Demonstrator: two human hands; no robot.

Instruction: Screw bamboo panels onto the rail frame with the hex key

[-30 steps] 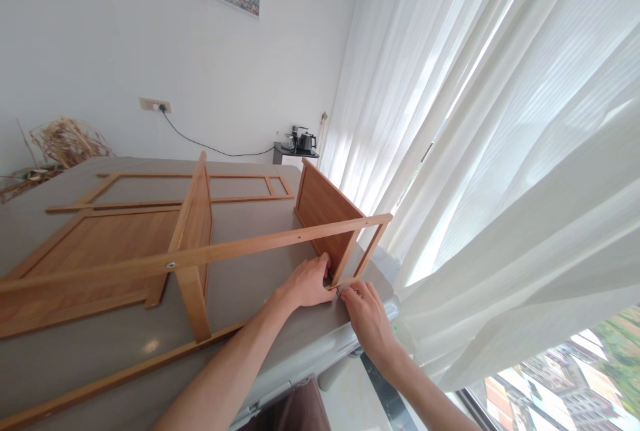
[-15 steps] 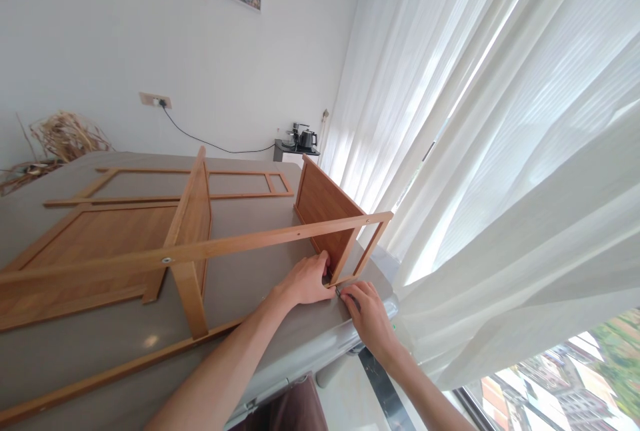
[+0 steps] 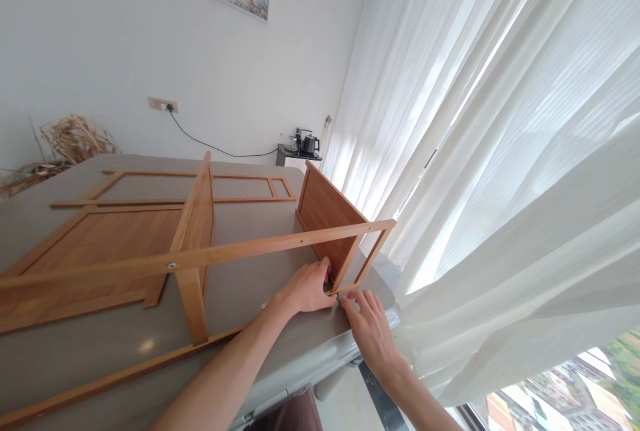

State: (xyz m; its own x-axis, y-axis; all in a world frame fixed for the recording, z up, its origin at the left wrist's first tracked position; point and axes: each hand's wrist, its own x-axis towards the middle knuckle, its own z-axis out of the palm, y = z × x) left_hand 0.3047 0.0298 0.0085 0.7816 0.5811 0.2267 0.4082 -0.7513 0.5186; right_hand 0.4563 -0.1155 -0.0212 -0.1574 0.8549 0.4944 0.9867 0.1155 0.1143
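My left hand (image 3: 313,286) is closed around the low corner where an upright wooden shelf panel (image 3: 333,218) meets the side frame (image 3: 280,242). Its thumb lies along the bottom rail and its fingers reach behind it, partly hidden. Just to the right, my right hand (image 3: 369,319) pinches a thin metal hex key (image 3: 339,298) between thumb and fingertips. The key touches the outside of the frame near that corner; its tip and the fastener are too small to see. A second upright panel (image 3: 200,211) joins the same frame farther left.
On the grey-covered table (image 3: 250,218) lie a flat wooden panel (image 3: 110,238) and a slatted ladder-like frame (image 3: 240,200). Dried stalks (image 3: 77,138) stand at the far left. A black kettle (image 3: 310,145) sits on a small cabinet behind. White curtains (image 3: 475,151) hang along the right side.
The view has shifted slightly, so everything sits a little lower and to the right. Both hands stay at the same corner; the metal key in my right hand appears turned a little.
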